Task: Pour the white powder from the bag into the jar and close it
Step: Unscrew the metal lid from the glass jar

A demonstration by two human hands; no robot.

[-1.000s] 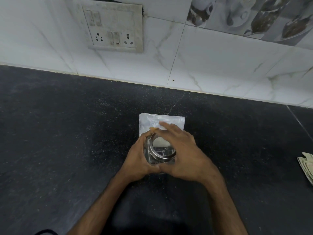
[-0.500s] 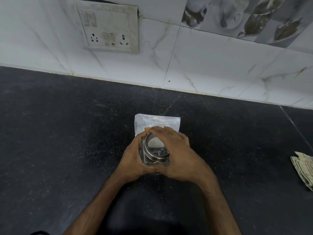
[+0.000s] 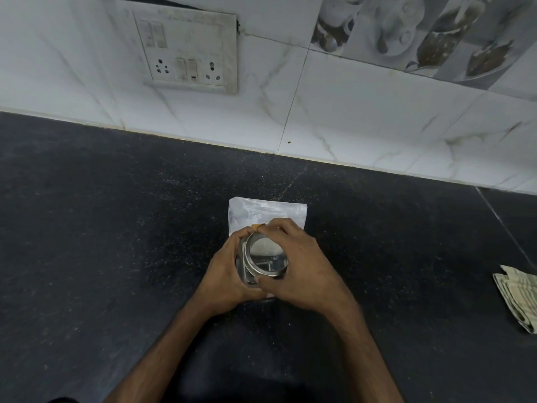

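left hand [image 3: 228,276] curled round jar [image 3: 241,267] | right hand [image 3: 303,270] curled over lid [image 3: 266,258] | forearms converging

A dark, speckled stone countertop [image 3: 116,228] runs up to a wall of white marble-veined tiles [image 3: 363,117]. A grimy white switchboard [image 3: 186,50] with sockets and rocker switches is set in the wall at upper left. Printed tiles showing cups and teapots [image 3: 421,33] fill the upper right. The light is soft and even.

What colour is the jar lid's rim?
The lid rim is silver metal; head view.
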